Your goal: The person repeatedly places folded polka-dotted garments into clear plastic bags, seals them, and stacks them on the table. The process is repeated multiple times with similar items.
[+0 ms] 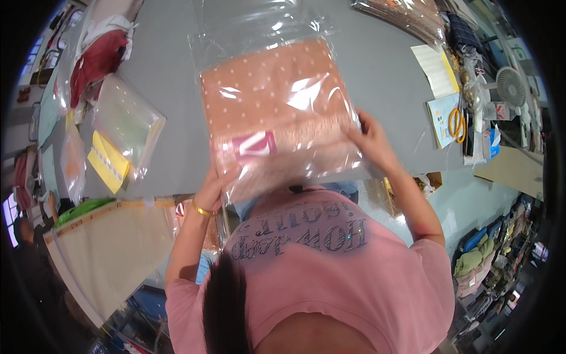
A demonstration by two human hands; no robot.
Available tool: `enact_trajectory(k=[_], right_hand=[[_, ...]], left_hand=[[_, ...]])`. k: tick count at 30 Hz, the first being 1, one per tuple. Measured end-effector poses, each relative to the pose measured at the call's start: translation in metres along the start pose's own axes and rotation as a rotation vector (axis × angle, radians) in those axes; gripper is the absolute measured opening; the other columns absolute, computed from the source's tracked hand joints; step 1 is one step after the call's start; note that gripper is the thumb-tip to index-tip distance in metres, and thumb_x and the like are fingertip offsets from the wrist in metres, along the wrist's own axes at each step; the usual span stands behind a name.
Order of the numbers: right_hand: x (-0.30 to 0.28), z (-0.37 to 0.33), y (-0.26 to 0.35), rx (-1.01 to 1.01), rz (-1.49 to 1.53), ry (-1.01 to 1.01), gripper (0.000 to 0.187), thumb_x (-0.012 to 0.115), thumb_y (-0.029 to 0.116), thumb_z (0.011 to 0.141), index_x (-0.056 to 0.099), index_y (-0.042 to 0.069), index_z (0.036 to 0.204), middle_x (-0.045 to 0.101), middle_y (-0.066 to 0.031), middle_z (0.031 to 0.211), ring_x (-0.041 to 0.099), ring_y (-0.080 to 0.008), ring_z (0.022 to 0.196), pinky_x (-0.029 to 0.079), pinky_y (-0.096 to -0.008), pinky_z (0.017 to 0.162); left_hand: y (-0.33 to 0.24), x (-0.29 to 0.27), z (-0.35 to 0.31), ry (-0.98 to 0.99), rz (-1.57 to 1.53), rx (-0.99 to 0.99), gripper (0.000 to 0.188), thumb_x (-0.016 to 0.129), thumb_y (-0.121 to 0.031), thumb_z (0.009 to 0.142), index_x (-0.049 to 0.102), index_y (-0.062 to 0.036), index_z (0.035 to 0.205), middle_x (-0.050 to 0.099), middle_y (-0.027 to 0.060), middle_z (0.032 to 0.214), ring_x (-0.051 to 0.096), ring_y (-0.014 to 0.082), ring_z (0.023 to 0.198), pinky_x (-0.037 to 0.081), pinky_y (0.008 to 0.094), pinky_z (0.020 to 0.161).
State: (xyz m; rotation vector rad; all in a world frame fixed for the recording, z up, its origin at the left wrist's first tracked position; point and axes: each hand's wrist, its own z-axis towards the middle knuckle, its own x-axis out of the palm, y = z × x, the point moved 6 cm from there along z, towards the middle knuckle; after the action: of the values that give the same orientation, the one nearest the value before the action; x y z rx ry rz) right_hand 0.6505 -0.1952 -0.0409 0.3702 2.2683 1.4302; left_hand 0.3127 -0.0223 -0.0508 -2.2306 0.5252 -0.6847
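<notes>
Both hands hold a clear bag (268, 26) by its lower part, close to the person's body. The left hand (223, 179) grips the lower left side, a yellow bracelet (203, 209) on its wrist; the right hand (372, 141) closes on the lower right side, its thumb over the film. Inside the bag lies a folded pink cloth (265, 85) with pale dots, a plainer, shiny band nearest the person. A pink and white label (255, 146) shows at the left of this band; whether it sits under or on the film, I cannot tell. The bag is at the near edge of the grey surface (168, 65), its empty top part pointing away; whether it rests there or is lifted is unclear. To the left are more clear bags (125, 115), with a yellow card (107, 165) at their near end and a red cloth (97, 65) beyond. To the right, orange-handled scissors (456, 124) overlap a booklet (437, 112), near a sheet (433, 68) and a small fan (510, 87).
</notes>
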Motion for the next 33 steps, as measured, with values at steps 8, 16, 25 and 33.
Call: enact_trajectory(k=[8,16,25,33], right_hand=[[-0.016,-0.068,0.012,0.219,0.207,-0.044,0.068,0.066,0.043,0.097,0.050,-0.007,0.138,0.061,-0.0183,0.132,0.059,-0.0253,0.120,0.047,-0.0393,0.103],[0.131,-0.045,-0.003,0.280,1.300,0.094,0.040,0.075,0.029,0.093,0.058,0.005,0.121,0.061,-0.0124,0.123,0.057,-0.0292,0.125,0.042,-0.0469,0.110],[0.139,-0.032,0.004,0.420,1.176,0.021,0.025,0.070,0.008,0.093,0.061,0.002,0.115,0.066,-0.0113,0.115,0.067,-0.0249,0.108,0.056,-0.0399,0.097],[0.136,-0.026,0.002,0.304,1.025,0.041,0.029,0.070,0.006,0.092,0.059,-0.003,0.117,0.067,-0.0122,0.111,0.067,-0.0219,0.100,0.059,-0.0308,0.079]], left_hand=[[-0.029,0.038,0.032,0.002,-0.211,0.130,0.063,0.072,-0.005,0.090,0.041,-0.0013,0.145,0.062,0.0146,0.130,0.065,0.0247,0.112,0.060,0.0385,0.087],[-0.018,0.024,0.041,-0.082,0.079,0.347,0.059,0.075,-0.010,0.089,0.046,0.0038,0.139,0.065,0.0139,0.125,0.065,0.0203,0.109,0.053,0.0368,0.095],[0.018,0.101,-0.073,0.241,1.183,1.183,0.044,0.069,-0.015,0.086,0.058,0.0024,0.125,0.062,0.0217,0.121,0.060,0.0391,0.110,0.049,0.0466,0.097],[0.046,0.132,0.071,0.202,1.549,0.581,0.043,0.044,-0.030,0.099,0.056,-0.0071,0.133,0.055,0.0211,0.139,0.053,0.0352,0.127,0.041,0.0441,0.110]])
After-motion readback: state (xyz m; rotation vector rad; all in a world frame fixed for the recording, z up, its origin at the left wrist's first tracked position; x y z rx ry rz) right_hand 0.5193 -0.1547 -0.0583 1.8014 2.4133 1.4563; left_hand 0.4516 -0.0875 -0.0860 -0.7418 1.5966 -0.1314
